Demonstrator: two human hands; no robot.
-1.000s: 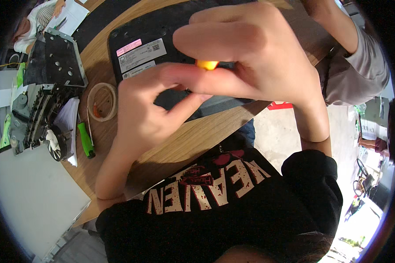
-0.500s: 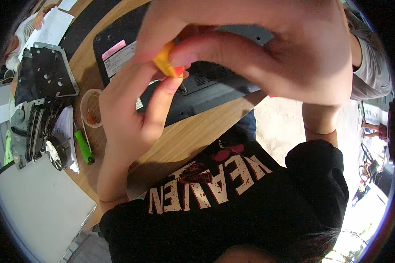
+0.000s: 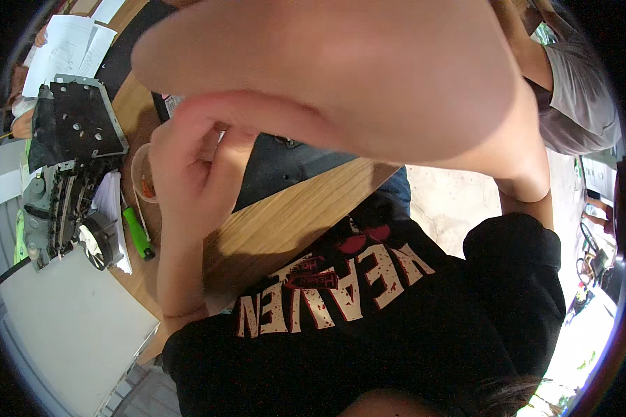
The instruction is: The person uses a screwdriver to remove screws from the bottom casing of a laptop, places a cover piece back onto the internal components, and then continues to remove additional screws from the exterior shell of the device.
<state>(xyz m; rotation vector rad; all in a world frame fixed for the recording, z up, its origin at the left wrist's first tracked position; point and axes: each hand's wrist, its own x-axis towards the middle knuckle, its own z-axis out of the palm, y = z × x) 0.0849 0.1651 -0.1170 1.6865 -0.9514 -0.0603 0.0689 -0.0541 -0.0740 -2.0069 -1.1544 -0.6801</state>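
Note:
My right hand is raised close in front of me and hides much of what lies below it. Its fingers are closed, and whatever they hold is out of sight. My left hand is just beneath it, thumb and fingers curled together in a pinch; the thing between them is hidden. Under both hands, a black laptop lies on the wooden table with its underside up, mostly covered from view.
Left of my left hand are a clear round tub and a green-handled screwdriver. Beyond them stand a black-and-metal machine assembly, a small fan wheel and papers. A person in grey is at the right.
My right hand has swung left and closer, over my left hand. The small yellow-and-red piece seen between my fingers before is now hidden. My left hand has moved slightly left.

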